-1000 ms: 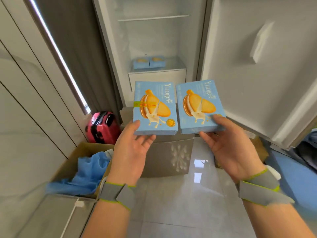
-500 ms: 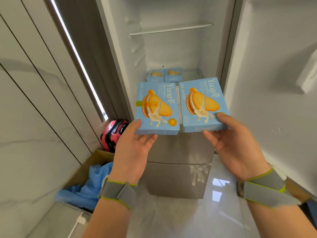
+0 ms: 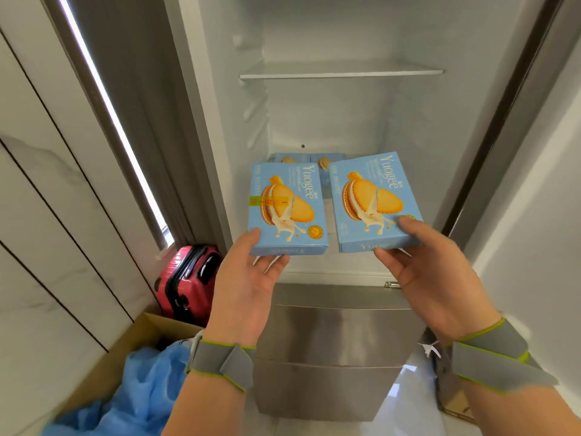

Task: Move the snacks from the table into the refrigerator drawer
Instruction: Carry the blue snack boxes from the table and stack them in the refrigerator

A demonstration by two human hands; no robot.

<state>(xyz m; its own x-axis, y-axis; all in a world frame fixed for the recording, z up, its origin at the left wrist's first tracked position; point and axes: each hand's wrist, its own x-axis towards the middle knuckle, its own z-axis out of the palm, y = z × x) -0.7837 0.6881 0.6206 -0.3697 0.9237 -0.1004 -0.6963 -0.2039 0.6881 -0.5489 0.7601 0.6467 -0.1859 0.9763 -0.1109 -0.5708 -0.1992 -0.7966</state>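
Two blue snack boxes held up in front of the open refrigerator (image 3: pixel 345 114). Left hand (image 3: pixel 248 278) pinching the left box (image 3: pixel 287 209) at its lower left corner, thumb on top, fingers beneath. Right hand (image 3: pixel 430 272) gripping the right box (image 3: pixel 374 199) at its lower right corner the same way. Two more boxes (image 3: pixel 314 159) lying at the back of the compartment, partly hidden behind these. Likely risks: corner-only grips letting a box tip and drop; near edges of the two boxes knocking together; incoming boxes shoving those at the back. Drawer itself not clearly visible.
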